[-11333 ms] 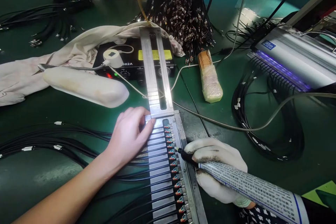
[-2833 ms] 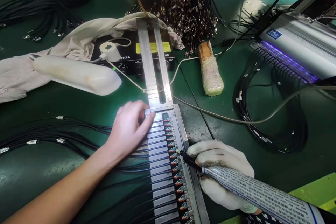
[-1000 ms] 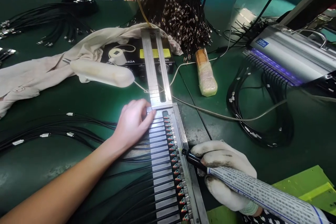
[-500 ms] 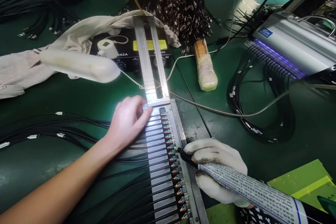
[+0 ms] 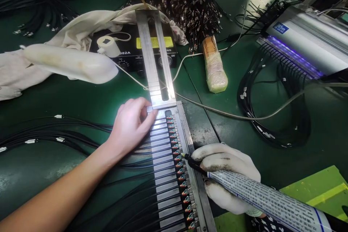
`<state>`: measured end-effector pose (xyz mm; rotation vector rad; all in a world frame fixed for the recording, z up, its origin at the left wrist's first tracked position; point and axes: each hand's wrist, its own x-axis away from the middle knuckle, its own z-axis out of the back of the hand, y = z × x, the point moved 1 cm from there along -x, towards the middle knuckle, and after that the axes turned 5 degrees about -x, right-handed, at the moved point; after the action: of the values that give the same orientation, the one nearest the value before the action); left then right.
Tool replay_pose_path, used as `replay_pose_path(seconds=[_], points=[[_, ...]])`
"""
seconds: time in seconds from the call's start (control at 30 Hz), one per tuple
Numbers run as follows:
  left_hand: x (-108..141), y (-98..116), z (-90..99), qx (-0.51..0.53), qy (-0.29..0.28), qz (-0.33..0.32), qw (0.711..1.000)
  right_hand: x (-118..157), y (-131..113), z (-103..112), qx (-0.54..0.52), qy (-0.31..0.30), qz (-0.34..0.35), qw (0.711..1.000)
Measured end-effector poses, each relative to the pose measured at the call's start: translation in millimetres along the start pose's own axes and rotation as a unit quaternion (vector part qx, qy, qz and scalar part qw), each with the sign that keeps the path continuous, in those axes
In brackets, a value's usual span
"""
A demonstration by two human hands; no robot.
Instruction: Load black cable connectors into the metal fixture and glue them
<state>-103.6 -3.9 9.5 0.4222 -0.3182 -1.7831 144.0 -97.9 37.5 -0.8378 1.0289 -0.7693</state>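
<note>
My bare left hand [image 5: 133,123] pinches the left edge of a long metal fixture [image 5: 164,166] near its upper end. Black cables [image 5: 81,136] lie side by side across the fixture, their connector ends with small coloured wires [image 5: 179,164] in a row along its right side. In a dirty white glove, my right hand [image 5: 228,174] is wrapped round a printed tube [image 5: 269,203] with a black nozzle. The nozzle's tip is at a connector near the middle of the row; whether it touches is unclear.
Behind the fixture stands a black control box [image 5: 130,52] with a cloth [image 5: 78,30] over it. A white lamp-like object [image 5: 70,61] hangs at left. A wrapped block [image 5: 215,69], cable coils and a silver machine [image 5: 312,40] with violet light are at right.
Both hands keep almost the same pose on the fixture and tube. The view has shifted slightly, and the nozzle tip stays by about the same connector.
</note>
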Motion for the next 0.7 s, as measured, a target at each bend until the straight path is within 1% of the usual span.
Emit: replay_pose_path(seconds=[0.33, 0.53, 0.7], points=[[-1.0, 0.5, -1.4, -0.001, 0.002, -0.001, 1.0, -5.2, -3.1, -1.8, -0.005, 0.013, -0.004, 1.0], [0.2, 0.5, -0.3, 0.0, 0.007, -0.008, 1.0, -1.1, -3.5, 0.5, -0.006, -0.002, -0.002, 1.0], [-0.4, 0.8, -0.7, -0.001, 0.002, -0.006, 1.0, -0.9, -1.9, 0.3, -0.004, 0.001, 0.001, 1.0]])
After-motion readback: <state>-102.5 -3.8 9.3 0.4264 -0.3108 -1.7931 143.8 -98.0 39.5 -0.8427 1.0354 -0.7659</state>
